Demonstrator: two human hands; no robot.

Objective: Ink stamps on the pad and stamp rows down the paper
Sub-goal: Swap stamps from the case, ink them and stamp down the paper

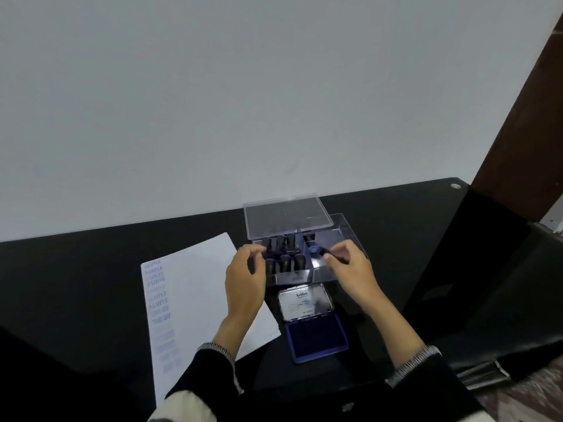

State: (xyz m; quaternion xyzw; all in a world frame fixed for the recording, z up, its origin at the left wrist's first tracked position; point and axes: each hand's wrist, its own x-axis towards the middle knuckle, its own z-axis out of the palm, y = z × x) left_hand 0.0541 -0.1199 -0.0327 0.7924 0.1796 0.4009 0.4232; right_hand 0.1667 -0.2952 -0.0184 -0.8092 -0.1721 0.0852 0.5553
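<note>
2 hands [243,278] [350,263], perhaps pinching stamps [285,257].

Plastic, paper and a glossy black top

The stamp box [304,239] is clear, glossy plastic; the stamps [286,254] in it look like matt black plastic. The paper [198,284] is matt white, the table [396,239] smooth glossy black, and the ink pad's lid [304,301] shiny metal.

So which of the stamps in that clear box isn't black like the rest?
The blue-topped stamp in the box's right compartment, by the right hand; the black stamps stand upright in the left compartment.
</note>
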